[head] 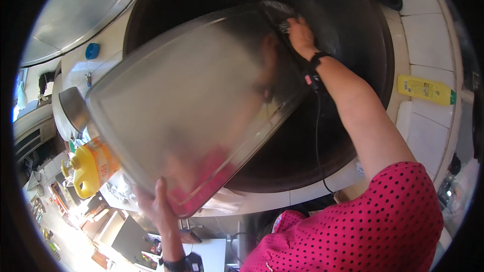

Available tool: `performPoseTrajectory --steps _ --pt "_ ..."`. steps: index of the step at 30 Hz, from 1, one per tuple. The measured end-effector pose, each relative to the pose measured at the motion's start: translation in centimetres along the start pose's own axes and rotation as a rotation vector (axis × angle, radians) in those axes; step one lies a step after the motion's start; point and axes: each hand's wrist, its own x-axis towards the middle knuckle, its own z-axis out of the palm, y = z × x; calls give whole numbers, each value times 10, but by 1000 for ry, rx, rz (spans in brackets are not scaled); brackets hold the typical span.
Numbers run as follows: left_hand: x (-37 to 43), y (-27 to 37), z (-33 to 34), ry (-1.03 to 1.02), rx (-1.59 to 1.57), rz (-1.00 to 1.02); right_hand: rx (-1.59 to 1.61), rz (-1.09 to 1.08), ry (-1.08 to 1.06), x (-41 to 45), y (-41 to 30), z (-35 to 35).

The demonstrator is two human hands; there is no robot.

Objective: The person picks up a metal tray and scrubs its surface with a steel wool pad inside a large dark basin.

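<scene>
My left hand (157,204) grips the near-left corner of a large, shiny rectangular metal tray (181,83), thumb along its rim. The tray is tilted over a big dark wok (355,94), its far end down inside the bowl. A blurred reflection of my arm and pink sleeve shows on its flat face. At the tray's far right end, my right hand (301,37) reaches down into the wok. Whitish wet suds or water (279,6) lie by its fingers. Whether these fingers hold a scrubber or only touch the tray's edge is too blurred to tell.
A yellow bottle with a green cap (426,90) lies on the white tiled surround (431,56) at right. To the left are a metal pot (73,108), a yellow oil jug (92,168) and a blue ring-shaped object (92,51). A black cable (318,136) hangs from my right wrist.
</scene>
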Motion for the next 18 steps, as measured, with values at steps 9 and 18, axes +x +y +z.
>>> performPoseTrajectory --steps 9,18 --pt "-32 126 -40 -86 112 87 244 7 -321 -91 45 3" --pt "1 182 -3 -165 -37 254 1032 -80 -417 -132 -105 -216"
